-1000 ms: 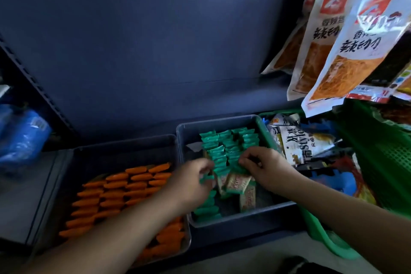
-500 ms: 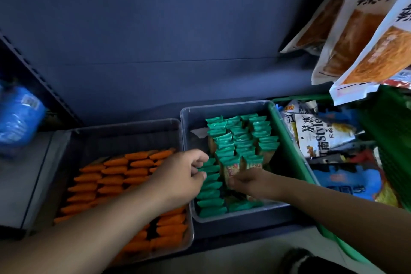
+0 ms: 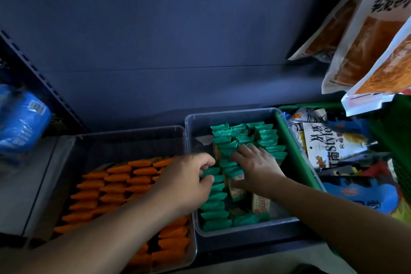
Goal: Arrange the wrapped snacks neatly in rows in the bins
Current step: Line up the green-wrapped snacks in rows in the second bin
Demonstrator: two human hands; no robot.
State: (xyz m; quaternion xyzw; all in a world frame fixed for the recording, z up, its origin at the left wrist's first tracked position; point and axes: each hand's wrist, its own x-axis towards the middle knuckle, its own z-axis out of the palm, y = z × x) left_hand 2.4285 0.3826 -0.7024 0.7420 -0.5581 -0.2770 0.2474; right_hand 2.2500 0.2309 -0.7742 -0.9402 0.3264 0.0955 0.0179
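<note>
The green wrapped snacks point(image 3: 244, 138) stood in rows in the right clear bin point(image 3: 244, 233), with a few lying loose near its front. The left hand point(image 3: 189, 181) had its grip curled, pinching one green snack in the left row. The right hand point(image 3: 255, 164) lay flat, its grip open and fingers spread on the middle rows. Orange snacks point(image 3: 115, 184) filled the left bin point(image 3: 133, 129).

Bare forearms point(image 3: 115, 224); bare left hand point(image 3: 186, 182), right hand point(image 3: 258, 167).
</note>
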